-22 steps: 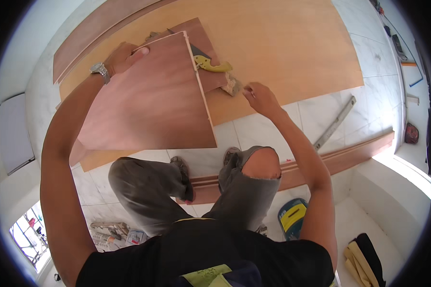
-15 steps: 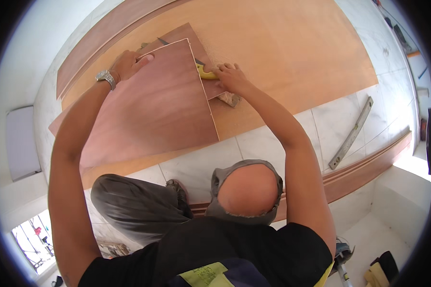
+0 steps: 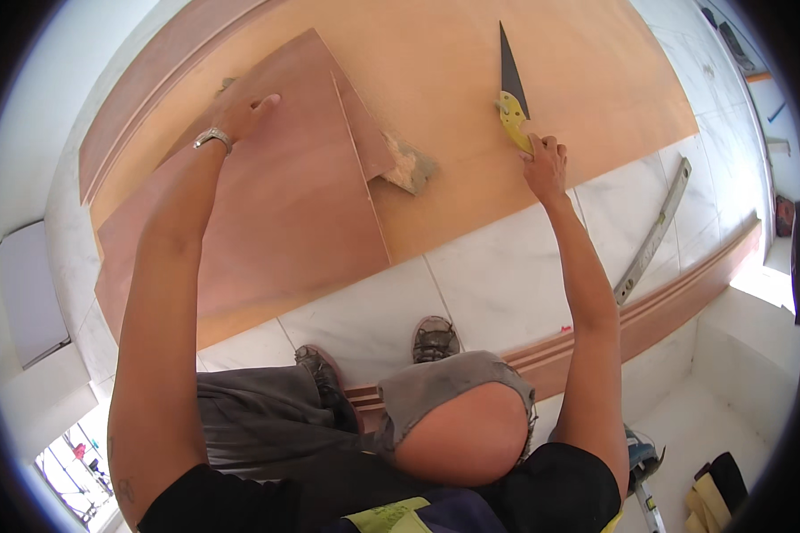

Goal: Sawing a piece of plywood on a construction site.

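My right hand [image 3: 547,169] is closed round the yellow handle of a handsaw [image 3: 513,117]. The saw's dark, tapering blade points away from me over the large orange-tan sheet. On the left, my left hand [image 3: 238,117] rests on a reddish-brown board [image 3: 267,213] near its far part, one digit stretched out and the others partly hidden. Under that board's right edge lies a second reddish-brown piece [image 3: 364,133], which sticks out. A rough block [image 3: 409,167] dusted with sawdust shows beneath that piece.
The orange-tan sheet [image 3: 453,178] lies on white marble-look tiles. A spirit level [image 3: 653,231] lies right of it, near long brown mouldings [image 3: 684,275]. Another long brown strip [image 3: 142,107] runs along the far left. My shoes [image 3: 436,339] stand close to the sheet's near edge.
My right hand has drawn the saw away from the board's edge and swung it right over the bare sheet. The reddish-brown board has shifted slightly; my left hand stays on it.
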Tool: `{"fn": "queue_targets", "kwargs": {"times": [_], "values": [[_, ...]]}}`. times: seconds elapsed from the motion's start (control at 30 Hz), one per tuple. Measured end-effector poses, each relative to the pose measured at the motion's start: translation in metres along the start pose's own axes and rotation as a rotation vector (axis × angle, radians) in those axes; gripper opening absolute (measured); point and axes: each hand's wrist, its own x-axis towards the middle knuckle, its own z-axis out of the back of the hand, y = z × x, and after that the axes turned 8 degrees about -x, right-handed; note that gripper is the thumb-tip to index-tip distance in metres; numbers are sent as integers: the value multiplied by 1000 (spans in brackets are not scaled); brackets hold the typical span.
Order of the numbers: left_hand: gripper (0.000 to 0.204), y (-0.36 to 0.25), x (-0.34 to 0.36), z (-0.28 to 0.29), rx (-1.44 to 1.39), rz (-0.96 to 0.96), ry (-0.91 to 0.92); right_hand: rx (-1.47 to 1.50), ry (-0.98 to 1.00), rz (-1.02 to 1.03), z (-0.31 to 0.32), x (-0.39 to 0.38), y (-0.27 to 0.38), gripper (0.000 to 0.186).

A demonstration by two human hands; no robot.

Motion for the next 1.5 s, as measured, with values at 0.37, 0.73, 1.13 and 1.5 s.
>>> {"fn": "queue_targets", "kwargs": {"times": [0.37,0.73,1.13,1.5], "values": [[65,-56,-194,-82,-544,-431,444,-479,202,-1073,38,-163,-222,90],[97,-110,-216,-134,59,-737,176,84,362,-1175,52,-249,-259,56],[72,-106,-173,-112,-372,-713,356,571,-103,-835,83,-207,-15,39],[88,-44,-111,-72,-706,-109,-78,963,283,-194,60,-195,240,61]]}}
